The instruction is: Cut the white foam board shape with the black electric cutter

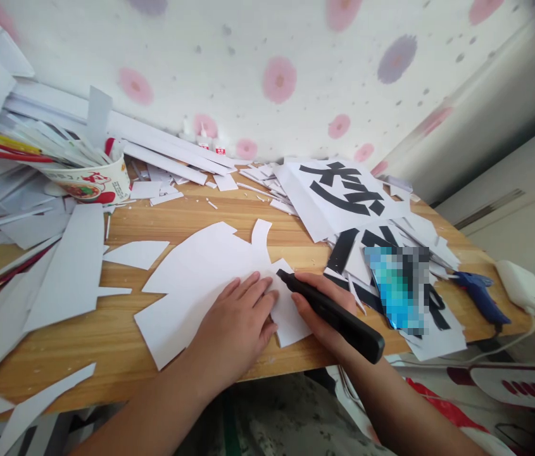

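A white foam board sheet (pixel 201 266) with cut, curved edges lies on the wooden table. Flat on its right part rests my left hand (pixel 239 316), fingers spread and pressing the board. My right hand (pixel 327 307) is closed around a black pen-shaped cutter (pixel 343 320), whose tip touches the board just right of my left fingertips. The blade itself is too small to make out. A small curved white strip (pixel 261 235) sits at the board's upper edge.
At left, a paper cup (pixel 94 182) of strips stands among white scraps (pixel 75 266). Sheets with black characters (pixel 343 190) and a blue, partly pixelated object (pixel 390 285) lie at right. Beyond are a blue glue gun (pixel 480 296) and a white box (pixel 526 288). Small bottles (pixel 204 138) stand by the wall.
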Tool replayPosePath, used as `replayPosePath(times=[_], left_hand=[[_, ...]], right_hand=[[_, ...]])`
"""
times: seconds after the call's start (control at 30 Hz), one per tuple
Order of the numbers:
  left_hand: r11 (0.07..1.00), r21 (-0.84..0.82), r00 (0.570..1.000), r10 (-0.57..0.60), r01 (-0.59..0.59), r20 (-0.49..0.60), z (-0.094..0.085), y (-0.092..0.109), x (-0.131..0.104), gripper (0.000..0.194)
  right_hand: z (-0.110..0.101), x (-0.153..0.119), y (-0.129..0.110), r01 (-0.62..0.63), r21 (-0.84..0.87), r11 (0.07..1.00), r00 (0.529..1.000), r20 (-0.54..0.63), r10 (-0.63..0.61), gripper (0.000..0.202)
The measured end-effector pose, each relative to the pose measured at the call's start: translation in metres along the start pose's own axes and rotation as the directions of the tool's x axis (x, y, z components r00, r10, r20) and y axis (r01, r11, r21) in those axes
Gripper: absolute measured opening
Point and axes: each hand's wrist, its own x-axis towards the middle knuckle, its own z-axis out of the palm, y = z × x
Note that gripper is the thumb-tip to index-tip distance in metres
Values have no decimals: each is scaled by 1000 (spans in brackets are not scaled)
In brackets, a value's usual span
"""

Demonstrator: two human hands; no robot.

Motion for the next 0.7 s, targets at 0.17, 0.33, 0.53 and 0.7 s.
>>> replayPosePath(times=[0.17, 0.33, 0.53, 0.7], left_hand=[[1000, 13, 1000, -2, 2, -17, 0, 0, -2, 38], [1000, 5, 1000, -9, 9, 4, 0, 0, -2, 36], [1000, -3, 999, -31, 31, 12, 3, -1, -1, 34], [999, -21, 999, -35, 35, 13, 2, -1, 0, 36]], right_hand=[[0, 0, -2, 77, -4, 997, 997, 27, -77, 23], [0, -1, -3, 134, -42, 990, 990, 55, -131, 22], [-3, -1, -6, 164, -67, 984, 985, 60, -160, 20], [-4, -3, -8, 158, -52, 986, 985, 70, -155, 20]])
